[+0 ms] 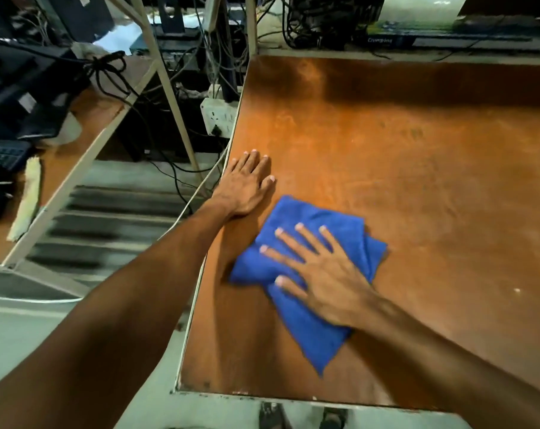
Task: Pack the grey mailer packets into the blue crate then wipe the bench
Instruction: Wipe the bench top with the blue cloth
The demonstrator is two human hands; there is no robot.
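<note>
Near the left edge of the table (417, 181), my right grip (327, 283) lies flat, unclenched, on the blue cloth (306, 332), left grip (247, 187) flat beside it; best press evenly, overlapping strokes rightward.

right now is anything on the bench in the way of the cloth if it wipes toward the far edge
Nothing visible toward the far edge. The right hand presses flat on the blue cloth; only the left hand rests flat on the bench, just beyond the cloth's left corner.

Light is glaring off my bench (417, 187) toward twelve o'clock; the floor (107, 221) at nine o'clock is blurring.
</note>
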